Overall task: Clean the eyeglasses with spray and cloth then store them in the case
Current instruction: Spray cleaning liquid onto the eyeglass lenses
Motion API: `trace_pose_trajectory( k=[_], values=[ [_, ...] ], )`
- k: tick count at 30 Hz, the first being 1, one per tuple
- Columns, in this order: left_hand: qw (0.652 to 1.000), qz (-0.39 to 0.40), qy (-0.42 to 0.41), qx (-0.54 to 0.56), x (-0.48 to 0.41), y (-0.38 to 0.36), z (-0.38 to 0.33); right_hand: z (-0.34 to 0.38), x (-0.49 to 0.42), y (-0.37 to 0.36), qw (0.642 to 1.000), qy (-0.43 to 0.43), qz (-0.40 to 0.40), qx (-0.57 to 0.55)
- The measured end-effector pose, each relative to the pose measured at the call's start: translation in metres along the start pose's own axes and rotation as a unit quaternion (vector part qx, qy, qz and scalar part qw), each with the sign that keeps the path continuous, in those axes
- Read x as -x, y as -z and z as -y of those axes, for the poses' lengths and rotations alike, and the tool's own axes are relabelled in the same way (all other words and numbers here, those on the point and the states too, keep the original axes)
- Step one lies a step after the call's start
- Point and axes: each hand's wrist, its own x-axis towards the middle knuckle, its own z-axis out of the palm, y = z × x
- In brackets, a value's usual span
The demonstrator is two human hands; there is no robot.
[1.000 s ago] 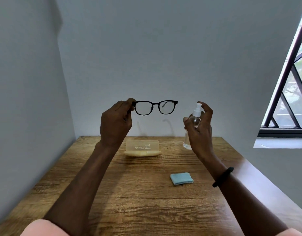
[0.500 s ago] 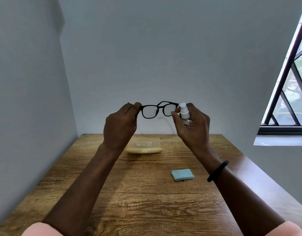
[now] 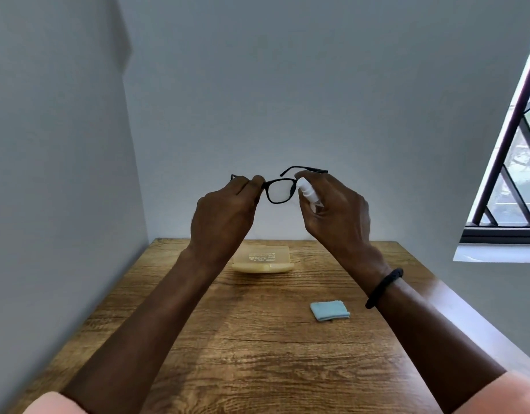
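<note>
Left fingers (image 3: 251,183) around eyeglasses (image 3: 280,191)

Both forearms reach forward and upward, converging toward twelve o'clock. The left hand (image 3: 225,215) is raised at eleven o'clock, fingers pinched together at its top. The right hand (image 3: 336,212) at one o'clock is curled closed, index finger arched on top.

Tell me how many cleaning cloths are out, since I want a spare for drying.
1. The folded blue cloth lies on the wooden table, near the right forearm, in front of and to the right of the yellowish case. No other shows, though the arms hide some tabletop.
</note>
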Motion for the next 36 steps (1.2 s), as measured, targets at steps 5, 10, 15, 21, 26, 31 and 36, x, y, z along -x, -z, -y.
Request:
trace_pose_trajectory(
  k=[5,10,15,21,26,31,36],
  values=[
    [1.0,0.002,-0.017,0.011,0.005,0.005,-0.007,-0.001,-0.003,-0.001,1.0,0.012,-0.002,0.028],
    [0.997,-0.054,-0.007,0.058,0.016,0.01,-0.012,-0.002,-0.01,0.004,0.999,-0.039,0.007,-0.026],
    [0.945,-0.033,0.165,0.281,0.053,0.005,-0.02,-0.015,-0.018,0.013,0.982,-0.1,0.027,-0.155],
    [0.666,0.195,0.43,0.577,0.043,-0.012,-0.033,0.0,-0.025,0.031,0.915,-0.169,0.089,-0.356],
    [0.562,0.177,0.431,0.683,0.014,-0.014,-0.052,0.01,-0.027,0.037,0.868,-0.194,0.083,-0.45],
    [0.53,0.137,0.425,0.721,0.005,-0.014,-0.058,0.011,-0.024,0.04,0.841,-0.222,0.094,-0.484],
    [0.533,0.116,0.428,0.72,0.003,-0.015,-0.054,0.007,-0.021,0.036,0.816,-0.241,0.093,-0.518]
  ],
)
